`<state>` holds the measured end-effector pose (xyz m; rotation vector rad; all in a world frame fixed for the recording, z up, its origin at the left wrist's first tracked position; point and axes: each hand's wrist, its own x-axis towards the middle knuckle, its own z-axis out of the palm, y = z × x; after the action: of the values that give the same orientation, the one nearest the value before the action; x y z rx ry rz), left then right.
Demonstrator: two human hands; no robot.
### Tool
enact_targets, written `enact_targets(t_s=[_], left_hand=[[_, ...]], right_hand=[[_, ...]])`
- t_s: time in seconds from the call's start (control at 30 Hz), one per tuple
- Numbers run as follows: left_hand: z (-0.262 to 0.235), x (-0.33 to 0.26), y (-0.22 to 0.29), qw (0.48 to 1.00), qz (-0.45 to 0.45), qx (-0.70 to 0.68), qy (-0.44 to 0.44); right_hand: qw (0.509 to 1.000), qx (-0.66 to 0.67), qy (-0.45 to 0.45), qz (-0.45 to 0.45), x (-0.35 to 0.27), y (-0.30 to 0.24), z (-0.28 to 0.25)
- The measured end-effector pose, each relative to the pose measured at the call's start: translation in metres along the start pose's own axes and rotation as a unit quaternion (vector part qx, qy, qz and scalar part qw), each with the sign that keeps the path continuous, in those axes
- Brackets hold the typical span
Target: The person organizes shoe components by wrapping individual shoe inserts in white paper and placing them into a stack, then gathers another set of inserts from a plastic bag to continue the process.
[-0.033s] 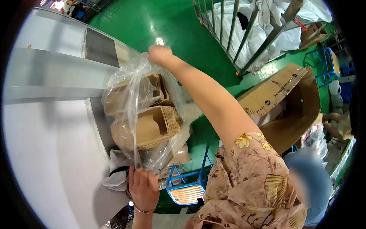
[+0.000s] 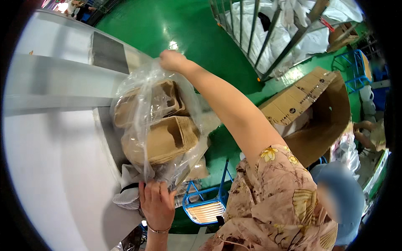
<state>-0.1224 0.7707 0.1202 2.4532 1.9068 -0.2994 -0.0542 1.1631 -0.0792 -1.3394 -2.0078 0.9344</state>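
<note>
Both hands are closed on a clear bag (image 2: pixel 155 125) in the middle of the frame: the right hand (image 2: pixel 171 60) pinches its upper end, the left hand (image 2: pixel 157 205) clamps its lower end. Inside sit 2 stacks of brown trays (image 2: pixel 161 140), so the filling looks done, while the bag's ends appear not yet sealed. It hangs stretched between the hands at the edge of the white surface (image 2: pixel 54 167), over white cloth (image 2: pixel 127 188). At right, an open carton (image 2: pixel 310 108) lies on the green floor (image 2: pixel 167 25).

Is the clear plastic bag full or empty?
Full: stacks of brown pulp trays fill the clear plastic bag, gripped by both hands.
</note>
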Motion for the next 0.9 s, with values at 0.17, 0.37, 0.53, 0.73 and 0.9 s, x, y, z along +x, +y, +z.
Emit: enact_targets(t_s=[0.17,0.37,0.53,0.73,0.9], left_hand=[[0.012,-0.018,-0.002,0.998,-0.054,-0.015,-0.009],[0.023,-0.004,0.019,0.995,0.047,0.075,0.046],[0.046,-0.009,0.004,0.972,0.093,0.195,0.089],[0.029,-0.086,0.045,0.952,0.117,0.192,0.208],[0.037,-0.141,0.081,0.943,0.218,0.084,0.238]], right_hand=[[0.971,0.205,0.118,-0.043,-0.089,-0.059,-0.065],[0.838,0.381,0.390,0.007,-0.293,-0.130,-0.060],[0.881,0.307,0.358,0.040,-0.452,-0.141,-0.007],[0.927,0.215,0.225,0.209,-0.669,-0.168,0.056],[0.935,0.193,0.225,0.195,-0.756,-0.200,0.069]])
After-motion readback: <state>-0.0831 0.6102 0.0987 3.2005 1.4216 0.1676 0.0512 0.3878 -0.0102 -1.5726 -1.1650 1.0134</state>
